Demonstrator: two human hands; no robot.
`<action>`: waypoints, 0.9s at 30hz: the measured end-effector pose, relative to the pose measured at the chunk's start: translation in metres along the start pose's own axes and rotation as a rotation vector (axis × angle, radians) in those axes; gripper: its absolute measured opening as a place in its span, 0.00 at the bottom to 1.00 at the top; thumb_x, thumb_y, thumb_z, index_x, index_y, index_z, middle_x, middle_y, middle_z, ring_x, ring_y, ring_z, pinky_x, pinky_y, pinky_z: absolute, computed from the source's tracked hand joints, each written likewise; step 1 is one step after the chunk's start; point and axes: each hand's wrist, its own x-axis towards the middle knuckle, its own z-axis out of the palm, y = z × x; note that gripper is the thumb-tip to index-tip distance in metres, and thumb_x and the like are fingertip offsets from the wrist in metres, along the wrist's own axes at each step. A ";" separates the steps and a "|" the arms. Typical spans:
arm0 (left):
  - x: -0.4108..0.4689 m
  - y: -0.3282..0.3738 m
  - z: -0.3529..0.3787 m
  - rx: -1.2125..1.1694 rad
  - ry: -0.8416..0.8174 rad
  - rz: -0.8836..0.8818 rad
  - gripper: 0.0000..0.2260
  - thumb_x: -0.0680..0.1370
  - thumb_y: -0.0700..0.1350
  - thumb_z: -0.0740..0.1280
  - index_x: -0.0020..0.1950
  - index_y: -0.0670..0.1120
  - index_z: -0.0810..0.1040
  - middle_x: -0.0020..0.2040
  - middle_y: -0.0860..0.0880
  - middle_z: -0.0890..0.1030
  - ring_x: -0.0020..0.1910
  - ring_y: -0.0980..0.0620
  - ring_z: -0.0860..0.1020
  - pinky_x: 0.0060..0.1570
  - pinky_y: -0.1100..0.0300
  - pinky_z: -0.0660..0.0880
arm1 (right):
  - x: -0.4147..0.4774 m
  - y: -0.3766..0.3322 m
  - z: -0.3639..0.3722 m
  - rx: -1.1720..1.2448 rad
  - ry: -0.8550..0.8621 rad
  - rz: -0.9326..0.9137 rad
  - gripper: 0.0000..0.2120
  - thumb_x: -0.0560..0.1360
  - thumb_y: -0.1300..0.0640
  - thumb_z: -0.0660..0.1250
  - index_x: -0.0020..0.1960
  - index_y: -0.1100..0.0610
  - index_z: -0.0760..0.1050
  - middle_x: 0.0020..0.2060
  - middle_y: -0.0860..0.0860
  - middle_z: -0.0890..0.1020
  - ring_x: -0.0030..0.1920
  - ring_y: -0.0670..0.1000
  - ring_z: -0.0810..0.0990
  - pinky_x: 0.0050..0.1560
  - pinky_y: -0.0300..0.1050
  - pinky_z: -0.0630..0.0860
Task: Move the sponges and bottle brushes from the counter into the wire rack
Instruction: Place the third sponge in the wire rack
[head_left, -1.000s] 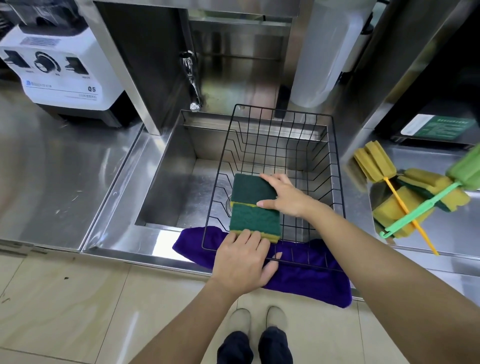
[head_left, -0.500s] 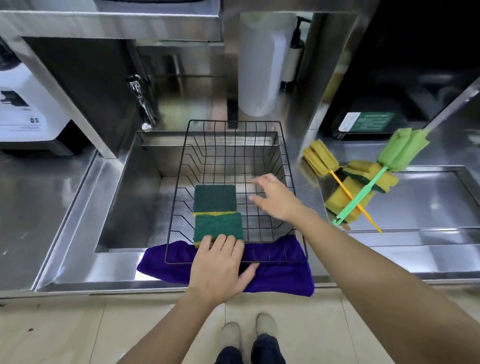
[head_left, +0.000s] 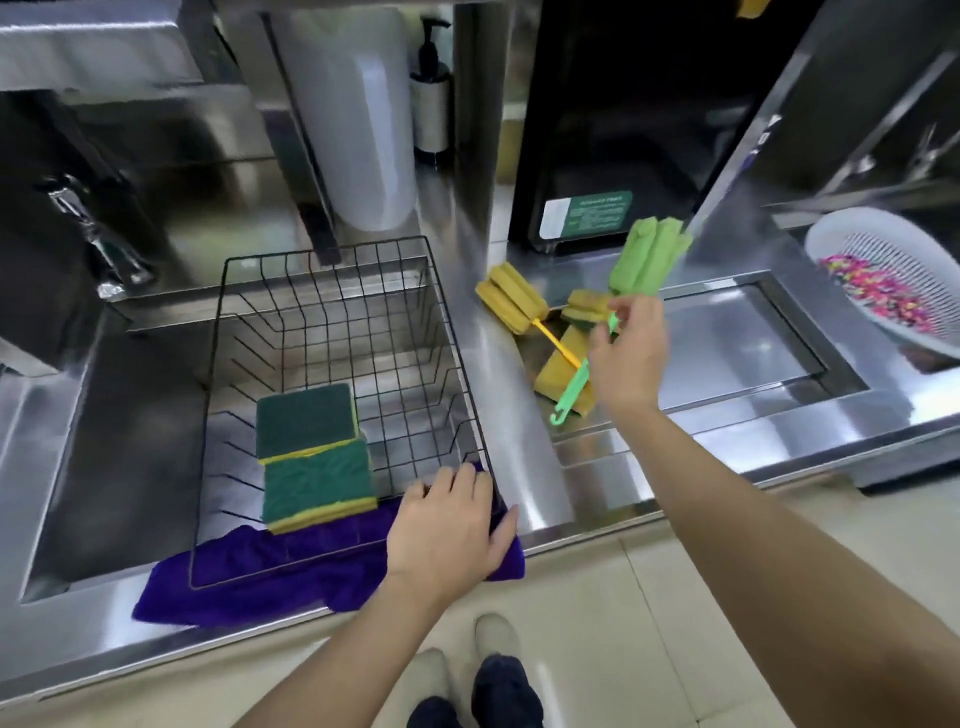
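The black wire rack (head_left: 332, 249) sits in the sink on a purple cloth (head_left: 249, 577). Two green-topped sponges (head_left: 306, 418) (head_left: 317, 486) lie inside it, overlapping, at the front left. My left hand (head_left: 447, 530) rests flat on the rack's front right corner and the cloth. On the counter to the right lie a yellow bottle brush (head_left: 509, 304), a green bottle brush (head_left: 647, 254) and two more sponges (head_left: 584, 306) (head_left: 558, 371). My right hand (head_left: 631, 358) has its fingers pinched round the green brush's handle.
A faucet (head_left: 93, 234) hangs over the sink's (head_left: 130, 441) left side. Behind the rack stand a large white roll (head_left: 358, 119) and a pump bottle (head_left: 431, 104). A white colander (head_left: 883, 275) with colourful bits sits at the far right, beside a recessed steel tray (head_left: 737, 353).
My right hand left the rack and swung right onto the green brush handle. My left hand slid from the front sponge to the rack's front right corner. The view turned right.
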 end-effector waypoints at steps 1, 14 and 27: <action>0.001 0.002 0.001 0.002 0.010 0.015 0.20 0.75 0.58 0.57 0.40 0.44 0.77 0.36 0.47 0.76 0.34 0.47 0.76 0.32 0.54 0.73 | 0.005 0.011 -0.004 -0.038 0.043 0.070 0.13 0.71 0.65 0.63 0.56 0.64 0.73 0.56 0.61 0.75 0.58 0.61 0.73 0.59 0.52 0.67; -0.002 0.002 0.002 0.024 0.096 0.021 0.17 0.75 0.57 0.60 0.38 0.43 0.76 0.35 0.47 0.76 0.33 0.47 0.75 0.32 0.55 0.72 | 0.032 0.037 -0.006 -0.172 -0.237 0.168 0.18 0.71 0.66 0.63 0.60 0.63 0.66 0.63 0.59 0.68 0.55 0.64 0.75 0.48 0.55 0.73; -0.003 0.001 0.004 -0.003 0.080 0.009 0.17 0.75 0.57 0.60 0.39 0.44 0.77 0.36 0.48 0.76 0.34 0.48 0.75 0.32 0.54 0.72 | 0.035 0.013 -0.030 -0.282 -0.051 0.041 0.23 0.68 0.53 0.69 0.56 0.64 0.68 0.53 0.61 0.78 0.56 0.63 0.75 0.59 0.55 0.68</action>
